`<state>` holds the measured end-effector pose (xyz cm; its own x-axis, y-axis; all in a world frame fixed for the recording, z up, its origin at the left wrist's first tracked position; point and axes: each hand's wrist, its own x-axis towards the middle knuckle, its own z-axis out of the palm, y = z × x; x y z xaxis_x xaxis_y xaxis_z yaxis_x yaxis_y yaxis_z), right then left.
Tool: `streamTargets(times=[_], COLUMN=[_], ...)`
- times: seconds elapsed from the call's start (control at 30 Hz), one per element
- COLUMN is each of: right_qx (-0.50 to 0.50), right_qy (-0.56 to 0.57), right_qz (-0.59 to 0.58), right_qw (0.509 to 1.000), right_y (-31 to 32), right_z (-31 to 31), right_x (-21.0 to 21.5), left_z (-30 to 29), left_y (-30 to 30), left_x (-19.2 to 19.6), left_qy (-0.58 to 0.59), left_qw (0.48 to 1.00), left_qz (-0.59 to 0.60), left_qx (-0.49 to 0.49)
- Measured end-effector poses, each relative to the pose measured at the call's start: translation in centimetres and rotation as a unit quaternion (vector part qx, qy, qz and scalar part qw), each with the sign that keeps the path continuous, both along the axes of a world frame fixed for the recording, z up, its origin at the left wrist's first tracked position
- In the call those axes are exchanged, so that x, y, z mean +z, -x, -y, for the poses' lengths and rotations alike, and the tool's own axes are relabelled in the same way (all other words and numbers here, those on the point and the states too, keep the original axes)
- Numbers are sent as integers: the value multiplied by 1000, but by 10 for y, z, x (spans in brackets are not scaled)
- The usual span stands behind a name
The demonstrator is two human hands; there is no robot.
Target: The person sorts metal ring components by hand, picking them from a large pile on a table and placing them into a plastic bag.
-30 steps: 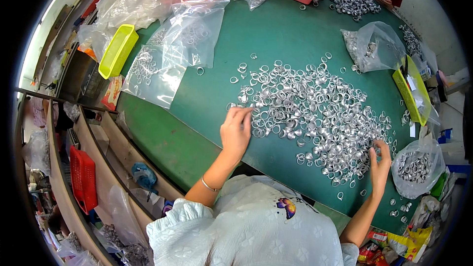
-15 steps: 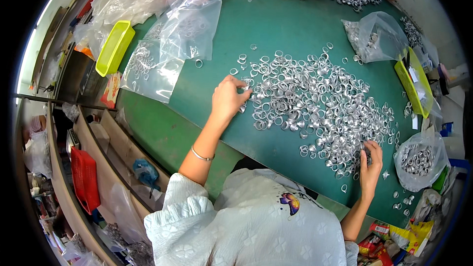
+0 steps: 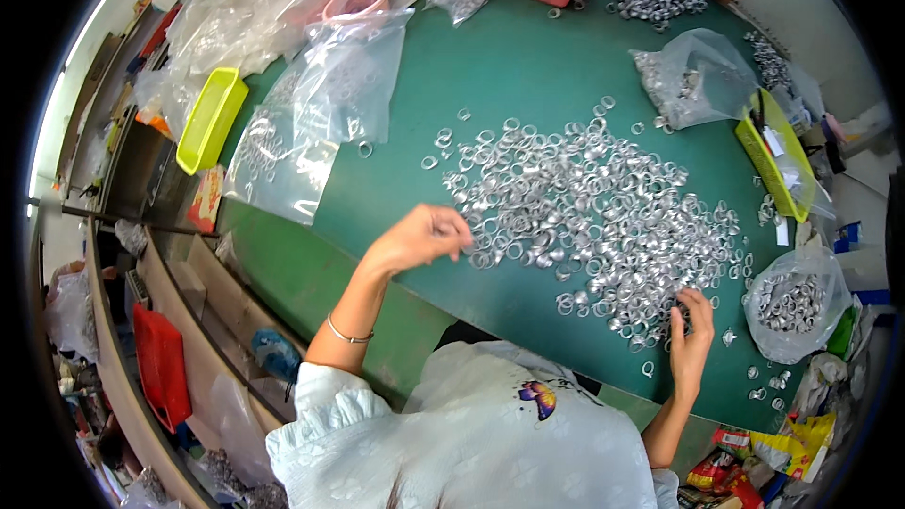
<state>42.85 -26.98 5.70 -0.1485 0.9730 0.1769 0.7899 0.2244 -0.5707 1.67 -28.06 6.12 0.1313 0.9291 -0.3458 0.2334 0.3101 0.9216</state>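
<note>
One heap of silver metal rings (image 3: 566, 198), too many to count, lies mid-table on a green tabletop (image 3: 509, 47); two yellow-green plastic baskets (image 3: 209, 123) stand apart, far left and right. The left hand (image 3: 419, 238) reaches the heap's left edge, fingers curled, any pinch blurred; the right hand (image 3: 691, 330) sits near right, thumb spread from bent fingers.
</note>
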Motion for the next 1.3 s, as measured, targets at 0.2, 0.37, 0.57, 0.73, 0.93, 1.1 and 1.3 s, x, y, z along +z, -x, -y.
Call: streamTargets(times=[0.2,0.37,0.57,0.73,0.93,1.1,1.3], right_qx=[3,2,23,91,257,168,101], right_qy=[-2,-60,-41,-71,-42,-42,-49], right_qz=[-35,-25,-32,-42,39,117,26], right_qw=[999,998,998,992,965,978,993], right_y=[4,6,18,73,120,101,83], right_z=[-2,6,8,-2,-12,-7,-10], right_x=[2,6,-2,-6,-22,-30,-28], left_z=[-110,-179,-100,-22,26,36,35], left_y=[-51,-73,-48,-39,-72,-75,-77], left_x=[26,36,15,-2,-15,-38,-39], left_qy=[-64,-136,-126,-198,-214,-281,-237], left_qw=[993,978,992,952,946,918,934], left_qz=[99,152,25,-233,-240,-260,-234], left_qx=[24,38,6,13,48,105,132])
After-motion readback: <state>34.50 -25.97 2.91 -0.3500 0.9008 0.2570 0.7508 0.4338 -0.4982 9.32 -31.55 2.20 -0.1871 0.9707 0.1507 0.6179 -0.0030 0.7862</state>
